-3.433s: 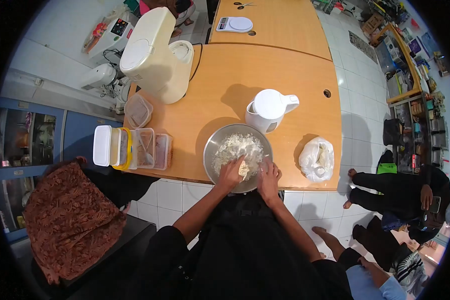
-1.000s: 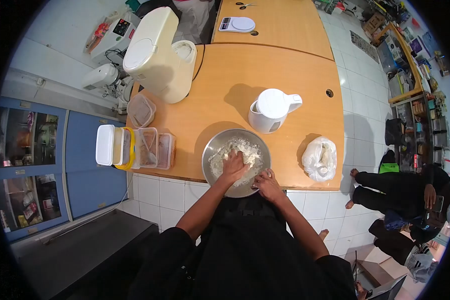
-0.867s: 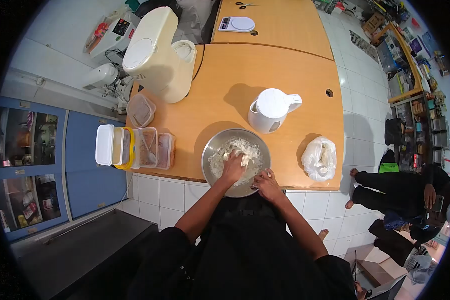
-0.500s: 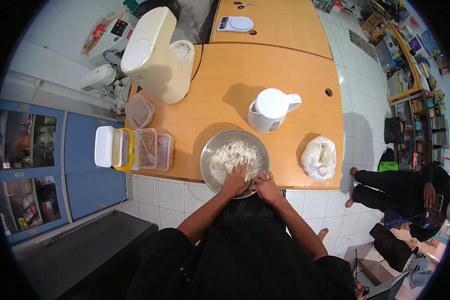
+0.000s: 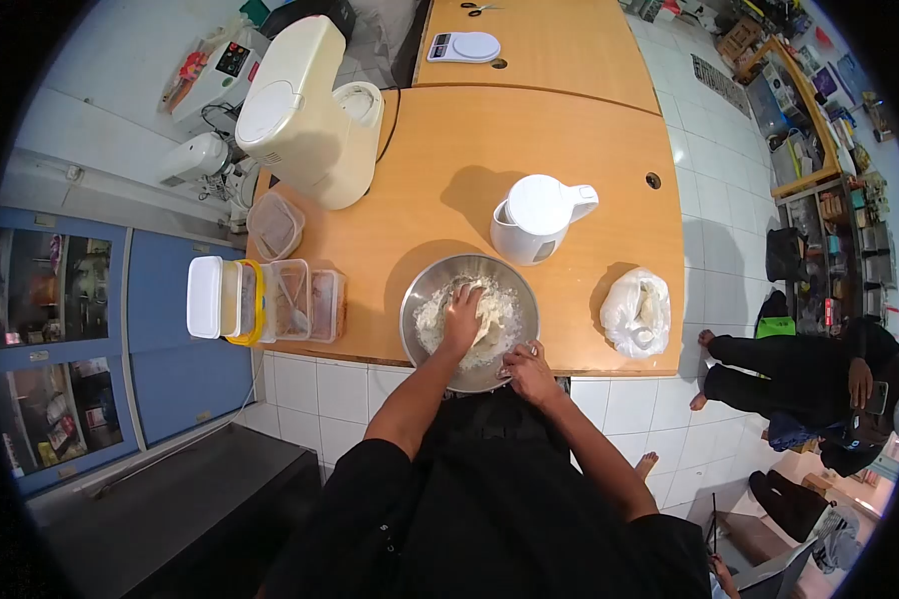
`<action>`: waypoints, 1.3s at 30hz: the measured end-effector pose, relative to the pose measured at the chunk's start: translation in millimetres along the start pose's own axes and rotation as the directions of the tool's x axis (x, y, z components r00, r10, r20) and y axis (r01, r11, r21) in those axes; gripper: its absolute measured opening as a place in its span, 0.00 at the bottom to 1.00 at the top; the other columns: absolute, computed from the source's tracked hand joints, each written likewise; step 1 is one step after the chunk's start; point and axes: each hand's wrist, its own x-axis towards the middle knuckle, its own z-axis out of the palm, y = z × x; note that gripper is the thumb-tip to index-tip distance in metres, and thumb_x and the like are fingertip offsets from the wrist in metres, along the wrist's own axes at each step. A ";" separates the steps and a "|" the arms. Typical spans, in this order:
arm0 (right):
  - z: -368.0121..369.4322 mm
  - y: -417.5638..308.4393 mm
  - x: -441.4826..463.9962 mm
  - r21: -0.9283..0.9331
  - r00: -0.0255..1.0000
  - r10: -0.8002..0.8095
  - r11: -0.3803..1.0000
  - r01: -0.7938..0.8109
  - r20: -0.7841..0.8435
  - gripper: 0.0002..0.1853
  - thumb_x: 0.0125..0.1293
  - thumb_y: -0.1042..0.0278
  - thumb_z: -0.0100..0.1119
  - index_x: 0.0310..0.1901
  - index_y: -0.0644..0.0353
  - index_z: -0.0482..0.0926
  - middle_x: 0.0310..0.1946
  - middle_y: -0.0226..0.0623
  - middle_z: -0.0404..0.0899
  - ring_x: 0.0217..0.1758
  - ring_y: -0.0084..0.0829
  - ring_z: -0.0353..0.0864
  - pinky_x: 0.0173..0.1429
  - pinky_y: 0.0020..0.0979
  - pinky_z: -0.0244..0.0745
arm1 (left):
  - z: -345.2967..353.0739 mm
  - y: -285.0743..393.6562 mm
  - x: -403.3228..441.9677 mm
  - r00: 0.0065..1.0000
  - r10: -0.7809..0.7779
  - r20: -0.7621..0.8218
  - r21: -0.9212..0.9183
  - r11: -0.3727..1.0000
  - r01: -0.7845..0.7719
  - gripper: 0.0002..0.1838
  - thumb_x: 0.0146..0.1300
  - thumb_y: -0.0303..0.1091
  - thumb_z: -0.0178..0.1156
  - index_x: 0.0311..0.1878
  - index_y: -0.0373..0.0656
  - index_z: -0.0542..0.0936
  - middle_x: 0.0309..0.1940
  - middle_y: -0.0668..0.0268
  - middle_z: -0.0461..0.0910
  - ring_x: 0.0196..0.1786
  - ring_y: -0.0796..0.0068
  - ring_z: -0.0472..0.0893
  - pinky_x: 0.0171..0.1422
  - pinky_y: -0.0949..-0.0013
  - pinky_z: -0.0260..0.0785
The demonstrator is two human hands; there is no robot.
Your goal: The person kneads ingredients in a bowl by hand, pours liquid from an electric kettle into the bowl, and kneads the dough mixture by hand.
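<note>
Dough in bowl at table edge; left hand spread, right hand pinching rim; tabletop open leftward.

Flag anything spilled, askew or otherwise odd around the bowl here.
Nothing stands out. The floury mixture sits inside the metal bowl, with the left hand in it and the right hand at the rim; the kettle stands upright nearby, and no obvious spill shows on the table.
</note>
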 end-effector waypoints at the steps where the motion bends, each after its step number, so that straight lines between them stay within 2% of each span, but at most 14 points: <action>1: 1.2 -0.6 -0.7 0.011 1.000 0.001 1.000 -0.001 -0.025 0.11 0.49 0.73 0.61 0.32 0.46 0.87 0.38 0.25 0.78 0.55 0.30 0.73 0.71 0.48 0.53 | 0.9 -4.8 -0.2 0.999 0.038 -0.013 -0.007 0.999 -0.039 0.34 0.44 0.24 0.68 0.60 0.44 0.73 0.55 0.56 0.74 0.62 0.51 0.71 0.57 0.50 0.70; 3: 1.7 -1.4 -0.5 0.031 0.997 0.003 1.000 0.000 -0.077 0.10 0.49 0.72 0.60 0.32 0.46 0.87 0.38 0.26 0.78 0.55 0.31 0.73 0.71 0.49 0.53 | -2.6 -8.6 0.5 0.992 0.116 -0.042 -0.020 0.993 -0.117 0.31 0.46 0.27 0.68 0.58 0.44 0.74 0.52 0.59 0.76 0.61 0.53 0.73 0.56 0.52 0.71; 6: -2.4 -2.1 -0.2 0.004 0.999 -0.002 1.000 0.002 -0.054 0.10 0.50 0.72 0.59 0.32 0.47 0.87 0.37 0.27 0.78 0.54 0.31 0.74 0.70 0.49 0.54 | -14.1 7.7 -4.1 0.994 0.008 0.105 0.213 0.977 -0.030 0.26 0.47 0.32 0.68 0.53 0.45 0.75 0.49 0.60 0.78 0.60 0.55 0.74 0.55 0.52 0.70; 10: 7.0 -6.0 6.5 0.012 0.990 -0.013 1.000 0.015 -0.140 0.10 0.50 0.72 0.59 0.31 0.47 0.87 0.37 0.27 0.79 0.54 0.31 0.74 0.70 0.47 0.55 | -10.8 32.7 -29.8 0.958 -0.026 0.285 0.404 0.910 -0.096 0.23 0.55 0.39 0.63 0.54 0.44 0.74 0.54 0.59 0.74 0.61 0.55 0.72 0.56 0.44 0.67; 13: 1.5 -9.6 4.4 -0.004 0.992 -0.007 1.000 0.006 -0.125 0.09 0.50 0.71 0.59 0.30 0.47 0.87 0.38 0.26 0.80 0.53 0.31 0.74 0.69 0.45 0.56 | -14.2 39.6 -55.2 0.983 -0.041 0.178 0.317 0.948 -0.018 0.26 0.60 0.40 0.57 0.60 0.42 0.70 0.53 0.53 0.72 0.61 0.48 0.70 0.59 0.43 0.65; 14: 1.1 -9.9 4.3 -0.020 0.991 -0.006 1.000 0.003 -0.134 0.08 0.50 0.71 0.59 0.29 0.47 0.87 0.38 0.26 0.80 0.53 0.31 0.74 0.69 0.44 0.57 | -23.1 40.9 -58.4 0.945 -0.078 0.318 0.221 0.975 0.006 0.29 0.59 0.38 0.56 0.64 0.40 0.67 0.57 0.48 0.69 0.64 0.42 0.67 0.66 0.39 0.61; 17: 2.6 -8.3 7.3 -0.036 0.989 -0.013 0.999 0.008 -0.149 0.08 0.50 0.71 0.59 0.28 0.48 0.87 0.38 0.27 0.81 0.52 0.31 0.74 0.68 0.43 0.58 | -43.2 56.9 -63.0 0.869 -0.174 0.463 0.189 0.977 0.094 0.31 0.59 0.36 0.55 0.67 0.41 0.64 0.65 0.48 0.65 0.69 0.41 0.62 0.68 0.39 0.59; 20: 3.9 -4.8 6.3 -0.009 0.985 -0.034 0.999 0.033 -0.168 0.08 0.49 0.71 0.59 0.28 0.48 0.87 0.38 0.27 0.81 0.52 0.31 0.75 0.68 0.43 0.58 | 12.4 -1.0 -90.9 0.954 0.065 0.294 -0.136 0.990 -0.026 0.29 0.59 0.33 0.55 0.65 0.39 0.68 0.62 0.47 0.71 0.67 0.43 0.68 0.65 0.44 0.64; 23: 8.4 -5.8 5.4 0.002 0.991 -0.024 1.000 0.024 -0.135 0.08 0.49 0.71 0.59 0.29 0.48 0.87 0.38 0.27 0.81 0.53 0.31 0.75 0.68 0.44 0.57 | -21.7 -3.2 -68.7 0.790 -0.217 0.573 -0.364 0.796 0.483 0.26 0.58 0.32 0.57 0.61 0.36 0.74 0.51 0.47 0.80 0.59 0.45 0.77 0.62 0.51 0.69; 24: 9.0 -6.3 7.1 -0.002 0.993 -0.017 1.000 0.017 -0.115 0.08 0.49 0.71 0.59 0.29 0.48 0.87 0.38 0.27 0.81 0.53 0.31 0.75 0.68 0.44 0.57 | -32.9 0.6 -66.8 0.895 -0.093 0.436 -0.543 0.766 0.344 0.22 0.59 0.32 0.56 0.56 0.34 0.78 0.44 0.46 0.83 0.51 0.45 0.81 0.60 0.55 0.70; 27: 13.7 -5.5 7.4 0.062 0.992 -0.030 0.997 0.038 -0.126 0.11 0.46 0.73 0.61 0.32 0.48 0.87 0.41 0.25 0.80 0.53 0.32 0.74 0.67 0.47 0.55 | -58.2 28.9 -58.3 0.939 -0.221 0.264 -0.362 0.880 0.309 0.23 0.59 0.35 0.57 0.57 0.37 0.78 0.48 0.46 0.82 0.52 0.44 0.80 0.58 0.53 0.71; 33: 5.4 -6.0 9.0 0.034 0.998 -0.024 0.999 0.026 -0.051 0.11 0.44 0.74 0.60 0.32 0.55 0.85 0.41 0.28 0.80 0.53 0.33 0.74 0.67 0.49 0.54 | -25.0 23.7 -55.9 0.939 -0.298 0.168 0.090 0.954 0.287 0.18 0.56 0.42 0.61 0.48 0.44 0.81 0.44 0.54 0.83 0.53 0.52 0.80 0.61 0.42 0.67; 36: 3.4 -8.6 9.8 -0.045 1.000 0.012 0.999 -0.012 -0.014 0.10 0.47 0.72 0.62 0.31 0.45 0.88 0.40 0.27 0.80 0.54 0.31 0.75 0.69 0.48 0.56 | -36.5 38.5 -27.3 0.839 -0.396 0.374 0.199 0.917 0.344 0.21 0.56 0.43 0.61 0.51 0.44 0.77 0.53 0.50 0.78 0.59 0.49 0.76 0.61 0.36 0.63; 39: 0.9 -9.7 9.1 0.016 0.999 -0.001 1.000 0.002 -0.034 0.09 0.48 0.72 0.62 0.31 0.46 0.87 0.39 0.27 0.79 0.54 0.31 0.75 0.69 0.48 0.56 | -39.4 45.7 -22.2 0.902 -0.331 0.278 0.159 0.942 0.297 0.29 0.56 0.42 0.63 0.61 0.45 0.71 0.66 0.40 0.62 0.64 0.38 0.69 0.65 0.42 0.64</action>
